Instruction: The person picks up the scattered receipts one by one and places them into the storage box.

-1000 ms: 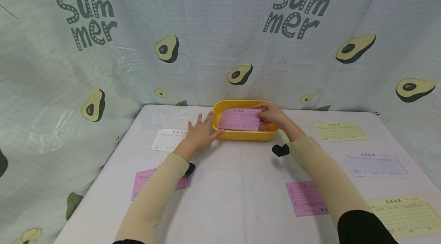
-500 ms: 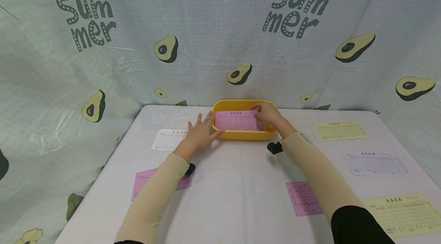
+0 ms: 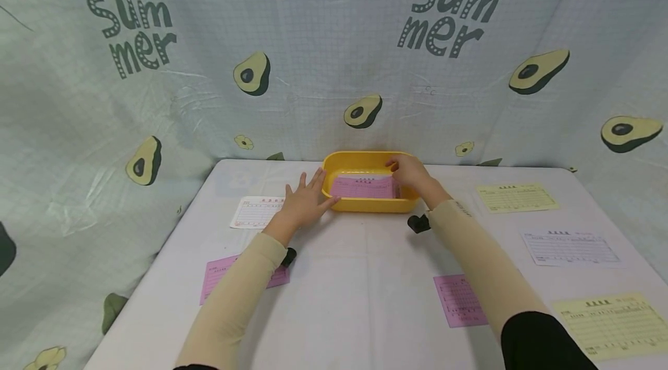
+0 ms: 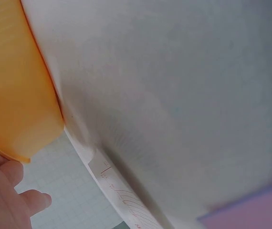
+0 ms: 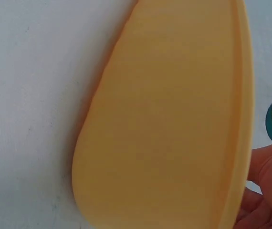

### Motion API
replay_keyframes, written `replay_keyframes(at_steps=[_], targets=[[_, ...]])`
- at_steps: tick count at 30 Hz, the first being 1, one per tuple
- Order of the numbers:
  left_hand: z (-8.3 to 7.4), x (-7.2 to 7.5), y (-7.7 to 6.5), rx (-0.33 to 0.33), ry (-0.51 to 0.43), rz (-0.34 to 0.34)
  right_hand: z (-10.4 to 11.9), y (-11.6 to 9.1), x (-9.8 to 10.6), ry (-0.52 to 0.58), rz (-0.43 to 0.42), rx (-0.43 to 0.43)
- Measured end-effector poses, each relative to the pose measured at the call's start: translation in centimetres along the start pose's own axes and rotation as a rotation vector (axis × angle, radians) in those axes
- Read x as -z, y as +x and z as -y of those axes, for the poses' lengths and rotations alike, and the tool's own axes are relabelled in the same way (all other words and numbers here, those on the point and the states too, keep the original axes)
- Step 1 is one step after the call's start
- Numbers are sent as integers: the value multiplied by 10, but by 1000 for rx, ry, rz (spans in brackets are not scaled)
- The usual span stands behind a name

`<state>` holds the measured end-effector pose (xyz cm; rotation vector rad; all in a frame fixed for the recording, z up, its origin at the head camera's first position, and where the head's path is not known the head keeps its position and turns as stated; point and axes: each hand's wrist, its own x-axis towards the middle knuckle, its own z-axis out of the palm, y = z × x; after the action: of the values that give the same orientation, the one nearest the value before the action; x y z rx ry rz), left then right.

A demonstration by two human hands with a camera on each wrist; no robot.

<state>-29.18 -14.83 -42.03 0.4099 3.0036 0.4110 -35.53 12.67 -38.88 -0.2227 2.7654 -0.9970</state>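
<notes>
A yellow plastic tray (image 3: 370, 205) stands at the back of the white table. In it lies a pink printed slip (image 3: 362, 188), a sliver of white paper showing behind its top edge. My left hand (image 3: 305, 203) is spread against the tray's left end, thumb at the front rim; the left wrist view has its fingers (image 4: 12, 172) right at the rim. Over the tray's right end is my right hand (image 3: 412, 174), fingers loosely bent above the slip's right edge and nothing seen between them. In the right wrist view the tray wall hides much of that hand (image 5: 269, 186).
A white slip (image 3: 256, 212) and a pink slip (image 3: 219, 274) lie left, partly under the left arm. To the right are another pink slip (image 3: 459, 300), a small yellow slip (image 3: 516, 198), a white slip (image 3: 569, 248) and a larger yellow slip (image 3: 616, 323). A printed curtain (image 3: 313, 39) hangs behind.
The pink slip, earlier held up by my right hand, straightened and then dropped lower into the tray. My right hand let go of it and shifted slightly left overall. The left hand stayed put.
</notes>
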Motion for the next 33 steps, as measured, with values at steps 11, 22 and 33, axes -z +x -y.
replay_keyframes(at_steps=[11,22,33], targets=[[-1,3,-1,-5,3,1,-10,-4,16,-19,-16,41],[-2,3,0,-1,5,12,-15,-17,31,-16,-61,143],[-1,1,-1,2,-11,6,-29,-36,50,-25,-60,223]])
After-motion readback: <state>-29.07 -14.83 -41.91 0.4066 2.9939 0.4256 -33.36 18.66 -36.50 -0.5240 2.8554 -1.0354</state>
